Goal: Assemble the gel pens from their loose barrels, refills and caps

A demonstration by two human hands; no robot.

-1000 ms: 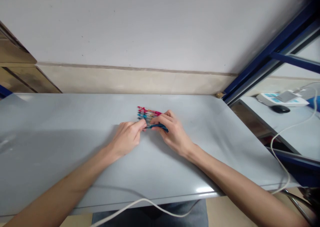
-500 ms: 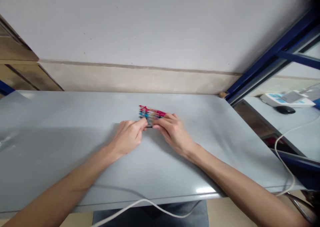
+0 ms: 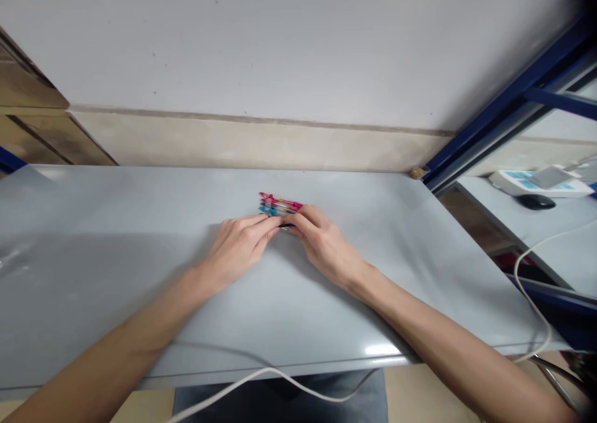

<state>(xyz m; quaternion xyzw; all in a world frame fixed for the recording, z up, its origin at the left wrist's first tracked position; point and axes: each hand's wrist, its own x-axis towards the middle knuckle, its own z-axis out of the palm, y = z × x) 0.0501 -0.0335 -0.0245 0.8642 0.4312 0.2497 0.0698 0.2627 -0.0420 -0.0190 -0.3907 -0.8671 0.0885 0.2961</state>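
Head view: red and blue pens (image 3: pixel 280 205) are laid side by side on the counter (image 3: pixel 140 196). A dark pen (image 3: pixel 287 226) is pinched in the right hand's (image 3: pixel 329 242) grip; the left hand's (image 3: pixel 239 242) fingers are bunched beside it, hold hidden.

The left hand (image 3: pixel 237 246) and the right hand (image 3: pixel 321 242) cover both ends of a dark pen (image 3: pixel 287 226); only a short middle part is visible between them. The right hand also hides the right ends of the red and blue pens (image 3: pixel 280 203), so their exact number I cannot tell. Any print on them is too small to read. Both forearms (image 3: pixel 140 342) are cut by the bottom edge, and so is the white cable (image 3: pixel 265 371). The left edge cuts the surface (image 3: pixel 140 205) and the brown box (image 3: pixel 32 87).
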